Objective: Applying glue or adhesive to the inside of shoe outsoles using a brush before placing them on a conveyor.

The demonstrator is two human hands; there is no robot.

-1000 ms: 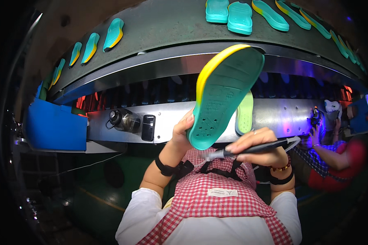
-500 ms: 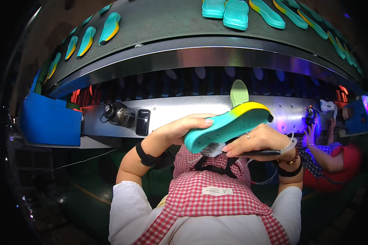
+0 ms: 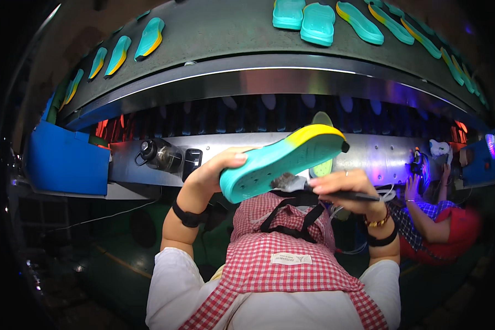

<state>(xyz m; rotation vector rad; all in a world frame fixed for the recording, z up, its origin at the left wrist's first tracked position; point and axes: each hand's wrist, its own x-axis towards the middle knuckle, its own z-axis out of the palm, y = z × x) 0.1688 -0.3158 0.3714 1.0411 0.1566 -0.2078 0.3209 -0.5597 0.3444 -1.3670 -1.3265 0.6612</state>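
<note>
A teal shoe sole (image 3: 278,161) with a yellow end is held up in front of me, tilted, its yellow end to the upper right. My left hand (image 3: 217,169) grips its lower left end, thumb on the upper edge. In my right hand (image 3: 351,190), closed round the dark handle, is a brush (image 3: 297,183). The bristles are at the sole's near face, close to a row of small holes; whether they touch it I cannot tell. Behind the sole lies a pale green insole (image 3: 321,168) on the metal ledge, partly hidden.
Several teal and yellow soles (image 3: 317,25) lie on the dark conveyor belt (image 3: 225,33) beyond a metal rail. On the metal ledge (image 3: 247,142) stand a dark bottle (image 3: 160,155) and a phone (image 3: 192,159). A blue box (image 3: 69,159) is at left; a co-worker (image 3: 434,220) works at right.
The sole has moved left and slightly up in my left hand. My right hand has risen with the brush, whose bristles now lie farther from the sole's lower left end.
</note>
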